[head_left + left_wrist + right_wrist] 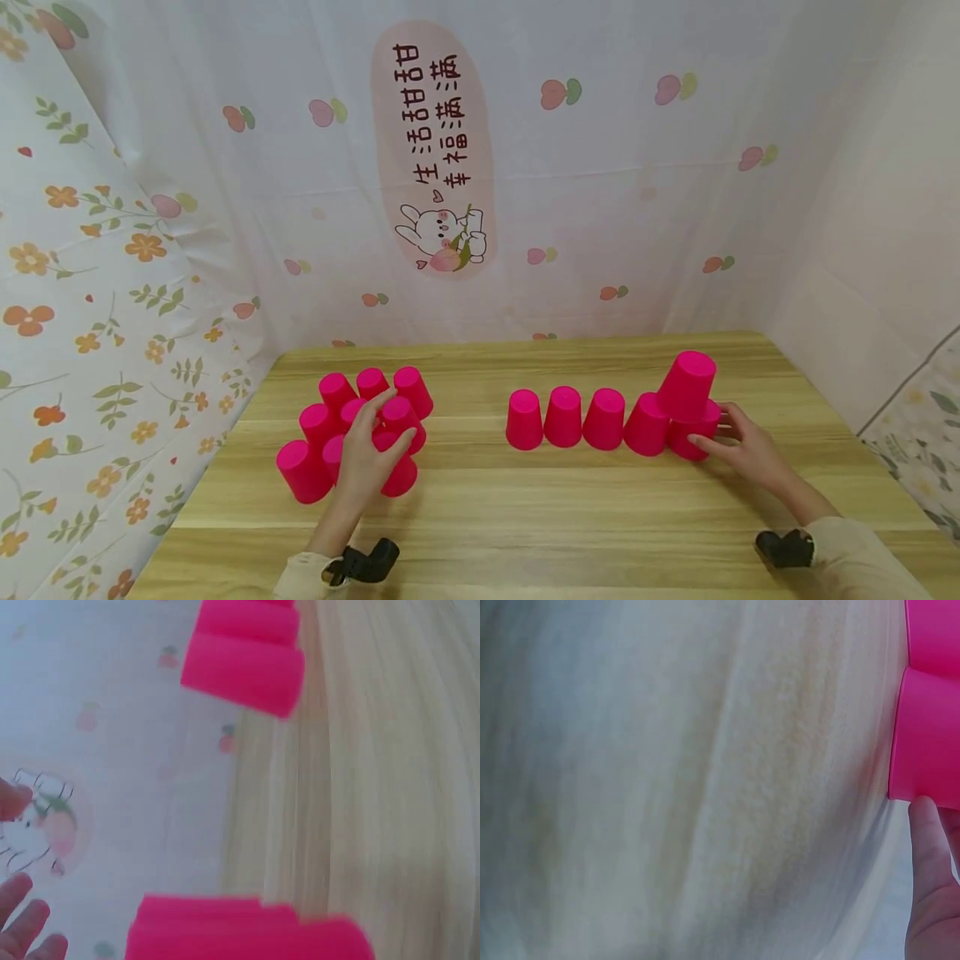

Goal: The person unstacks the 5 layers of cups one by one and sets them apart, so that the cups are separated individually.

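Several pink cups stand upside down in a cluster on the left, among them a near-left cup [305, 472] and a far-right cup [414, 392]. Over this cluster reaches my left hand [362, 462], its fingers and thumb spread apart; in the left wrist view its fingertips [24, 926] have no cup between them. On the right, several upside-down cups form a row, starting with a left-end cup [524, 419]. An upper cup [687, 385] rests across the last two. My right hand [750, 446] touches the right-end cup [686, 439] with extended fingers, its thumb at the cup's lower edge.
The wooden table [480, 525] carries both cup groups, with a gap between them. A patterned white curtain [600, 208] hangs behind the table's back edge, and a floral curtain [112, 333] on the left. Black straps with cameras [367, 562] sit on both wrists.
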`<state>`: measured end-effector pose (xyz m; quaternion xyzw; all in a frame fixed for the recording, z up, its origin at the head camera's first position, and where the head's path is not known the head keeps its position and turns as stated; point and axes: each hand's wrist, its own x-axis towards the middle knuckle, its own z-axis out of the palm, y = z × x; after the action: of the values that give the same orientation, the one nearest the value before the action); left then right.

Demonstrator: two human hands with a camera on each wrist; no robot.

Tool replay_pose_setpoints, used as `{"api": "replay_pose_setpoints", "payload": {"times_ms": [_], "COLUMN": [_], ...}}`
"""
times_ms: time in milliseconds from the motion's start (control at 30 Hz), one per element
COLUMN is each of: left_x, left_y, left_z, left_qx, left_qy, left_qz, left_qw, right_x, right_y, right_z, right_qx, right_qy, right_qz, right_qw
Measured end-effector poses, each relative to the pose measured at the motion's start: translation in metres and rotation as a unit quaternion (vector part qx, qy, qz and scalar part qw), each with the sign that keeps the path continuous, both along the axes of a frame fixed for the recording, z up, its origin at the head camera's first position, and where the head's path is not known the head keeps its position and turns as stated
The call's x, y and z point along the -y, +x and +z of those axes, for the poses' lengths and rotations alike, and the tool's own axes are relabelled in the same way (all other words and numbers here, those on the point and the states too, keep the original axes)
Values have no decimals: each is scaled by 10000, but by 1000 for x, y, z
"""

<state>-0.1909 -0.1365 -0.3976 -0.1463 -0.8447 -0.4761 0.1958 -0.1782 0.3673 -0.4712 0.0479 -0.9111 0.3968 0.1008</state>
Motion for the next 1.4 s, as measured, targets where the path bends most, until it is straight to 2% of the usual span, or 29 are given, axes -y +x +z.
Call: {"api": "replay_pose_setpoints", "payload": {"times_ms": [133,200,367,400,533,633,700,900,1000,1133,1233,1400], "left_x": [-21,-31,-69,-78,-111,-134,-148,-187,-204,-227,-245,-274], "left_y": [-10,-20,-27,-27,-20,-13,-13,-19,-16,-9,-4,-2], "left_z": [0,-10,-10,-10,3,8,2,-38,-47,-52,-49,-31], "left_qx": [198,76,200,228,450,611,638,263,148,268,578,944], "left_qy": [267,266,448,485,662,711,608,106,-7,99,278,624], "left_qz": [-525,-717,-1289,-1434,-2025,-2298,-2396,-2712,-2833,-2829,-2784,-2696], "left_qw": [9981,9970,9904,9882,9760,9687,9669,9621,9589,9587,9583,9563], "right_x": [0,1,0,0,-1,-2,-3,-3,-2,-1,-1,-1], "right_y": [1,1,0,0,-1,-1,-1,-1,-1,-1,-1,-2], "right_z": [0,0,0,0,0,1,2,0,-1,-1,0,-1], "right_qx": [67,79,-60,-102,-143,-100,-66,-2,8,-69,-135,-183], "right_qy": [-5,-21,-59,-46,-6,-38,-38,-7,-18,-9,-10,-51], "right_qz": [-15,-5,30,34,26,70,90,86,48,16,15,44], "right_qw": [10000,10000,10000,9999,9999,9999,9999,10000,10000,10000,9999,9998]}}
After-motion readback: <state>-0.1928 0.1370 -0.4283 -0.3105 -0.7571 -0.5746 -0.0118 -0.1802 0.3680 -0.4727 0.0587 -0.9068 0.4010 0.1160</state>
